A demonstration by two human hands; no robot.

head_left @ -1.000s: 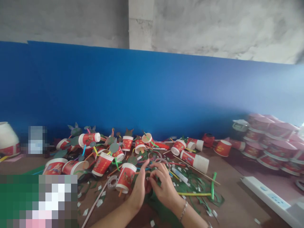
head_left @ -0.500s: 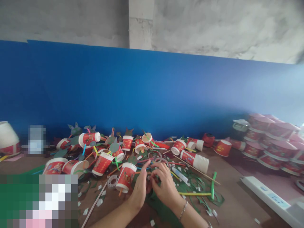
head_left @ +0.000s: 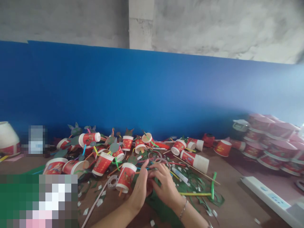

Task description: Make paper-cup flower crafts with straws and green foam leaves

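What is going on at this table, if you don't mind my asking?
A person is working with both hands at the table. The left hand and right hand meet over a dark green sheet; what they pinch between them is hidden. Around them lie red cups, straws, a tape roll and green scraps. Red bowls are stacked at the right.

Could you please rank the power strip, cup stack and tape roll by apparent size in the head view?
1. Power strip, though it lies nearer the camera.
2. Cup stack.
3. Tape roll.
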